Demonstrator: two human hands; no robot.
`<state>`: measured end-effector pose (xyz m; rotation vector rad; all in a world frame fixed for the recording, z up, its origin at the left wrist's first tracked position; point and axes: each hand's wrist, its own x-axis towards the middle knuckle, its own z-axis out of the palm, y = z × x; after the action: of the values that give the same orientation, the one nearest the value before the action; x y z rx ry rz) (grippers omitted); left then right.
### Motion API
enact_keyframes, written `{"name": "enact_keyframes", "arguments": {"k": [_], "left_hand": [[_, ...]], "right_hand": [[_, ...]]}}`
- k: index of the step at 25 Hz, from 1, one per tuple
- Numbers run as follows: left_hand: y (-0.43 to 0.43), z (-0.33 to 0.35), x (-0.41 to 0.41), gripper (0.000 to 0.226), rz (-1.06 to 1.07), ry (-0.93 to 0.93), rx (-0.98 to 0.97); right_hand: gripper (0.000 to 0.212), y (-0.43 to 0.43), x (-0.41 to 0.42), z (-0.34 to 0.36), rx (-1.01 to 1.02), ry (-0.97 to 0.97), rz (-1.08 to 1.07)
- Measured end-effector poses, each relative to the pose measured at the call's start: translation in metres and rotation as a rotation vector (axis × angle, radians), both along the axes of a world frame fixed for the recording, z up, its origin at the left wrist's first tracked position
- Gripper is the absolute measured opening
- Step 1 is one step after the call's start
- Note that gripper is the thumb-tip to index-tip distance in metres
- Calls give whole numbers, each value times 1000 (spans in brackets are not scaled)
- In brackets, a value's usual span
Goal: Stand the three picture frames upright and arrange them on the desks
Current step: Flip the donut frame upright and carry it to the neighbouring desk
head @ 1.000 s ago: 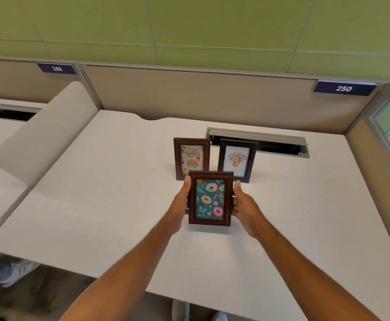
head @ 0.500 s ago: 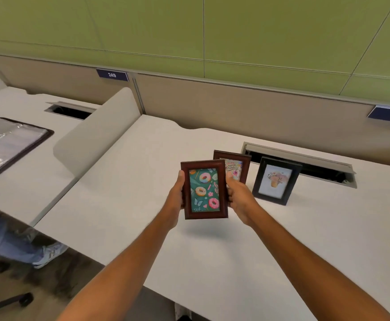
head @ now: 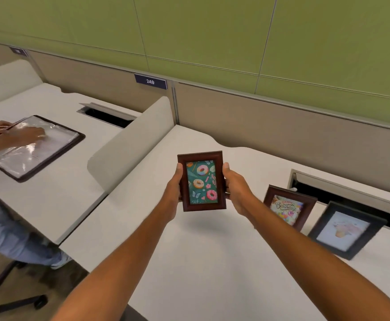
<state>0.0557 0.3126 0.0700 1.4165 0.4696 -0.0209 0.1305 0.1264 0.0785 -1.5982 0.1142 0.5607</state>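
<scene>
Head view: both hands hold the donut frame [head: 201, 181] upright in the air above the white surface [head: 212, 262], picture facing the camera. Left hand [head: 175, 185] has its grip closed on the frame's left edge, thumb on the front rim; right hand [head: 235, 185] has its grip closed on the right edge, thumb likewise on the front (fingers behind the frame are hidden). The frame is clear of the surface, with a soft shadow below it.

To the right, the birthday frame [head: 287, 208] stands upright on the same surface, dark brown wood, partly cut off by the right forearm. Just beside it, further right, the black frame [head: 344, 230] also stands upright, showing a pale picture (blurred, subject unclear). Both stand in front of an open cable slot [head: 351, 195] along the back of the surface.

A low grey divider [head: 131, 144] separates this surface from the neighbouring desk [head: 57, 195] on the left. There another person's hands [head: 15, 134] rest on a plastic-covered folder [head: 32, 147] lying flat. A sign [head: 150, 81] reading 249 sits on the back panel.
</scene>
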Motion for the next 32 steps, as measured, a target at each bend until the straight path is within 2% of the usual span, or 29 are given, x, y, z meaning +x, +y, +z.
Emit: {"name": "enact_keyframes", "arguments": {"k": [6, 17, 24, 32], "left_hand": [[61, -4, 65, 72, 14, -25, -30], [138, -35, 184, 68, 81, -3, -47], [174, -60, 264, 67, 165, -5, -48], [196, -93, 329, 80, 167, 34, -30]], "right_hand": [[47, 66, 71, -2, 12, 30, -17], [42, 139, 190, -24, 58, 44, 41], [61, 179, 280, -51, 85, 101, 64], [62, 205, 351, -96, 81, 137, 62]]}}
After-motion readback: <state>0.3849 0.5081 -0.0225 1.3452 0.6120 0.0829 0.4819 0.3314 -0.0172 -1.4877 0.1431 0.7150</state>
